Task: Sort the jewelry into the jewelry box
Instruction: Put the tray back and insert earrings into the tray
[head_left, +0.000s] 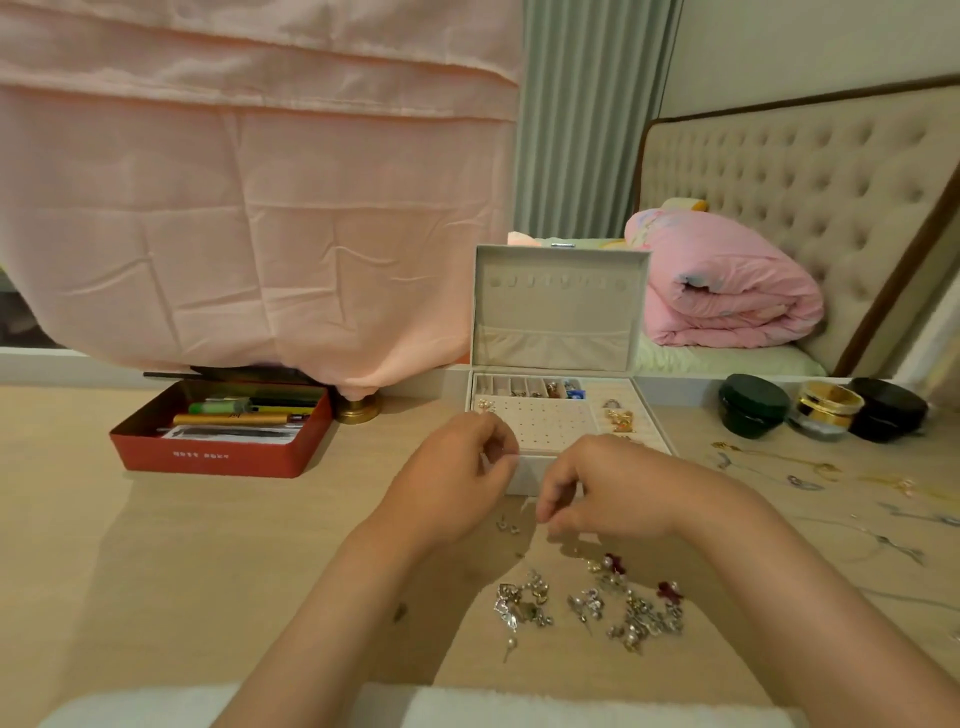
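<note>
Standing open, the white jewelry box (558, 312) has cream lining; before it, the left hand (452, 467) pinches a thin piece (506, 457); the right hand (618, 493) curls, hold unclear.

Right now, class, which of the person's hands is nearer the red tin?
Left. The left hand is right of the red tin; the right hand lies farther right.

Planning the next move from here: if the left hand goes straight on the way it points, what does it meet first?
Most likely the jewelry box: the left hand points away and slightly right, at the box's near front wall, with the earring panel just behind. Depth is unclear.
</note>
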